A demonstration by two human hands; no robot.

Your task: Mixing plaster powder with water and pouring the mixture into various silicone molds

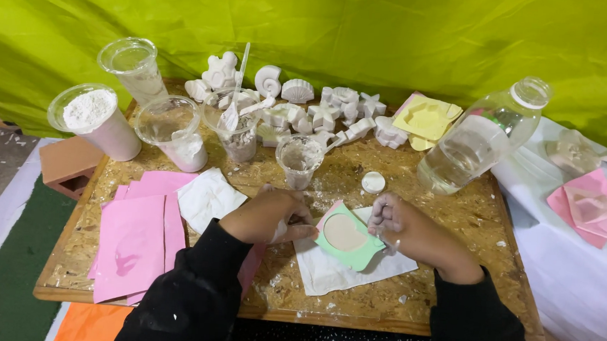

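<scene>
A green silicone mould (352, 242) filled with pale wet plaster lies on a white sheet (343, 271) on the chipboard table (456, 208). My left hand (273, 214) grips the mould's left edge. On its right edge my right hand (398, 222) pinches the rim, fingers curled. Both hands are dusted with white plaster.
Several plastic cups with white powder and paste (96, 119) (172, 131) (299, 160) stand at the back, one holding a spoon (236, 93). White plaster figures (321, 108) cluster behind. Pink sheets (134, 241) lie left, a water bottle (481, 139) right, yellow moulds (426, 118), a brick (69, 163).
</scene>
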